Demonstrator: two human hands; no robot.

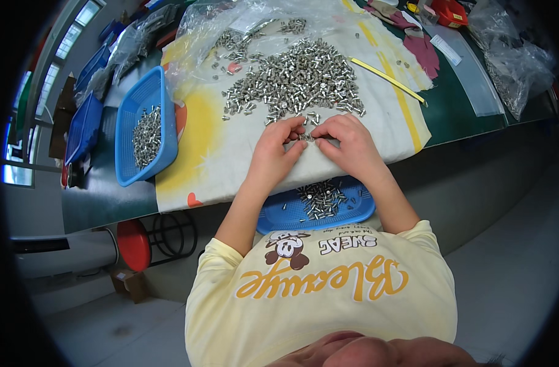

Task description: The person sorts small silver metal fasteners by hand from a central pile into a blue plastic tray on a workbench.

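Note:
A broad pile of small silver, rivet-like metal pieces (304,76) lies on the white and yellow cloth (212,165). At the pile's near edge, my left hand (278,150) curls its thumb and fingers around a few of these pieces (305,137). Opposite it, my right hand (348,144) has its thumb and forefinger closed on the same small cluster, the fingertips almost meeting the left ones. Which piece each hand grips is partly hidden. Below my wrists, a blue basket (273,218) at the table's edge holds more metal pieces.
To the left stands another blue basket (123,131) with metal pieces inside. A slim yellow stick (388,81) lies right of the pile. Clear plastic bags (197,30) lie behind; pink gloves (421,52) and a red container (449,12) are at back right. A red stool (133,244) stands lower left.

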